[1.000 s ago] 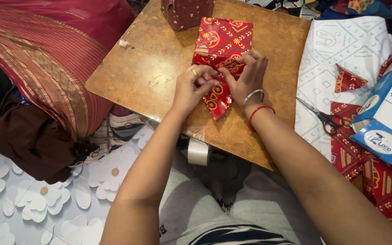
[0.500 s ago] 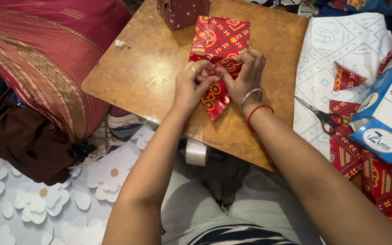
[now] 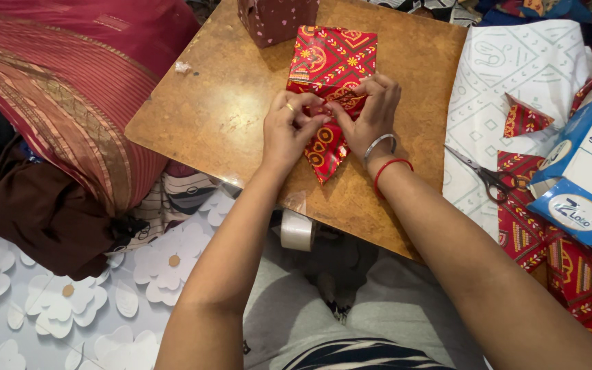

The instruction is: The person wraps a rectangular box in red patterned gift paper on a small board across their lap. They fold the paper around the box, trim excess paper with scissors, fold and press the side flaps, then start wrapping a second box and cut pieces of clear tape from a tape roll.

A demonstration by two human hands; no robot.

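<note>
**Both hands pinching a fold on the red-wrapped parcel**

Nearest to you, a roll of clear tape (image 3: pixel 298 231) hangs at the near edge of the table (image 3: pixel 220 109), just below your forearms. Above it, your left hand (image 3: pixel 289 130) and right hand (image 3: pixel 371 113) meet over the red patterned parcel (image 3: pixel 330 62), which lies flat near the middle of the wooden table. Both hands are closed in a pinch on the wrapping paper, fingertips touching where the paper folds in at the near end of the parcel; a pointed flap (image 3: pixel 325 154) of the same paper sticks out toward you beneath them. Your right wrist carries a silver bangle and a red thread.

To your right, scissors (image 3: pixel 488 178) lie on a white patterned sheet (image 3: pixel 515 75), near a small scrap of red paper (image 3: pixel 523 118) and a blue-and-white package (image 3: pixel 587 185). To your left, striped maroon fabric (image 3: pixel 56 103) is heaped beside the table. Farthest off, a maroon dotted box (image 3: pixel 275 19) stands at the table's far edge, just beyond the parcel.
</note>
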